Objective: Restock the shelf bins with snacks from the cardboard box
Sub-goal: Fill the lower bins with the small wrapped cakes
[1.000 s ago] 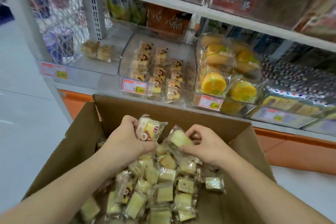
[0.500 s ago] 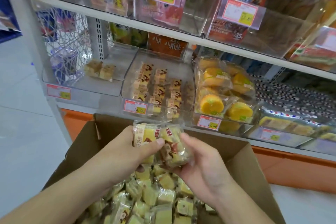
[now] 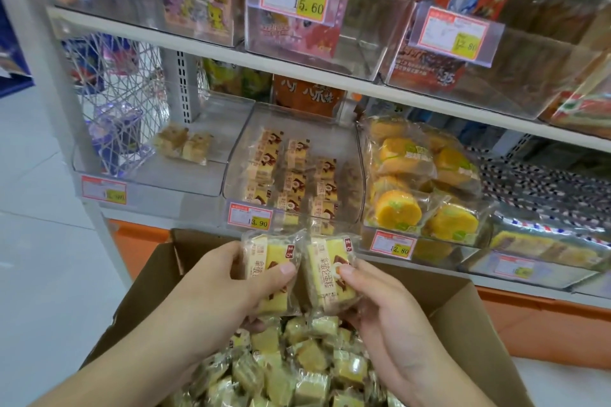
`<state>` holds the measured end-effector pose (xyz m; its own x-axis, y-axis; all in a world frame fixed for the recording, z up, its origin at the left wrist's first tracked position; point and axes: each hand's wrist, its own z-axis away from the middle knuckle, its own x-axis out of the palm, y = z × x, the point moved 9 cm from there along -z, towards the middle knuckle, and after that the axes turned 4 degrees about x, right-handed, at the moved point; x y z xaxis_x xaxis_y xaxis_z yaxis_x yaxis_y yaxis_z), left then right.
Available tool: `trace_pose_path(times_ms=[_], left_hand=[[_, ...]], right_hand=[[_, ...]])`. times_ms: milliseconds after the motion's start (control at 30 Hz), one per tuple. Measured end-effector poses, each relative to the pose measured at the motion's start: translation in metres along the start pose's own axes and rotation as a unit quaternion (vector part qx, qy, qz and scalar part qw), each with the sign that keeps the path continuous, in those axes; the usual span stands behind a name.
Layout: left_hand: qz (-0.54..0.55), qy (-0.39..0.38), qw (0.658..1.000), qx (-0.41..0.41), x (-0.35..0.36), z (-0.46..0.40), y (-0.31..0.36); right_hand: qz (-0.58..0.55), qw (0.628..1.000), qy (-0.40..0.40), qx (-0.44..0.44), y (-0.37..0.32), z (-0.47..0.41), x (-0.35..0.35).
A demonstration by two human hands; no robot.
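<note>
Two bare hands hold wrapped cakes above an open cardboard box (image 3: 463, 304). The left hand (image 3: 211, 287) grips one cake packet (image 3: 269, 269), thumb curled over its front. The right hand (image 3: 380, 311) grips a second cake packet (image 3: 327, 274) the same way, the two packets side by side and touching. Below them the box holds a heap of loose cakes (image 3: 297, 370). Just beyond the box, a clear shelf bin (image 3: 350, 162) partly filled with matching cakes carries a price tag (image 3: 251, 219) reading 13.90.
</note>
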<state>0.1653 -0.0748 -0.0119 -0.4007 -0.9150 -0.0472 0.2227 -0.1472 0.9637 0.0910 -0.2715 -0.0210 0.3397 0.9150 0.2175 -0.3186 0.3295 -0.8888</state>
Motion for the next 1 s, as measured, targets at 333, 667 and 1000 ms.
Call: trace_pose_path(times_ms=[333,667,1000], left_hand=[[0.014,0.047,0.999,0.004,-0.009,0.007,0.01],[0.106,-0.057,0.991,-0.058,0.013,0.014,0.007],[0.13,-0.089,0.986,-0.05,0.005,-0.001,0.032]], right_hand=[[0.047,0.997,-0.002,-0.053,-0.013,0.013,0.012],[0.168,0.974,-0.036,-0.147,-0.03,0.027,0.033],[0.375,0.913,-0.111,-0.12,-0.057,0.006,0.062]])
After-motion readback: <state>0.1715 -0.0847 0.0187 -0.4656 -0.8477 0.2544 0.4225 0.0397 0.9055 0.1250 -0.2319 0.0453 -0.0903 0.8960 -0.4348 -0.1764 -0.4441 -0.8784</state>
